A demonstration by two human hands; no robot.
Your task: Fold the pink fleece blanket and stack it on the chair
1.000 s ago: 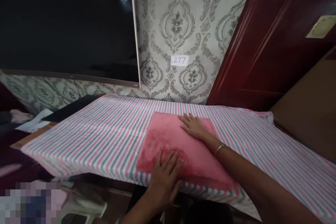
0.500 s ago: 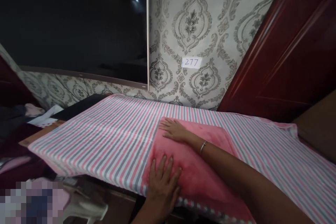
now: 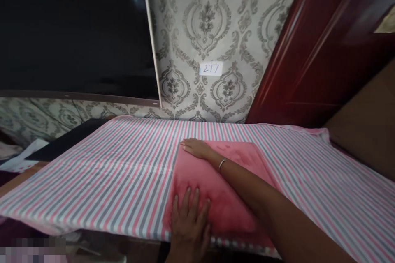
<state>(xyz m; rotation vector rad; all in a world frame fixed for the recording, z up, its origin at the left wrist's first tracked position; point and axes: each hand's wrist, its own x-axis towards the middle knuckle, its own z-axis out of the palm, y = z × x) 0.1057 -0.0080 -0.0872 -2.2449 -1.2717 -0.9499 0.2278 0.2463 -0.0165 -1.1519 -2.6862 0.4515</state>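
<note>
A folded pink plush cloth (image 3: 197,172) lies flat on a cover striped in pink, grey and white. My left hand (image 3: 189,222) rests palm down on its near left part, fingers spread. Farther up, my right hand (image 3: 197,148) lies flat over the cloth's far left corner, its forearm crossing the cloth from the right. A thin bracelet (image 3: 222,163) circles my right wrist. Neither hand grips anything; both press on the plush surface. Part of the cloth is hidden under my right forearm.
The striped cover (image 3: 108,172) drapes over a long table. Behind it, a large dark screen (image 3: 77,37) hangs on patterned wallpaper, beside a paper label reading 277 (image 3: 211,68). A dark red door (image 3: 308,61) stands at the back right.
The view has shifted, so the screen and label sit farther left. My right hand's fingers have come closer together at the far left corner. My left hand stays flat on the cloth.
</note>
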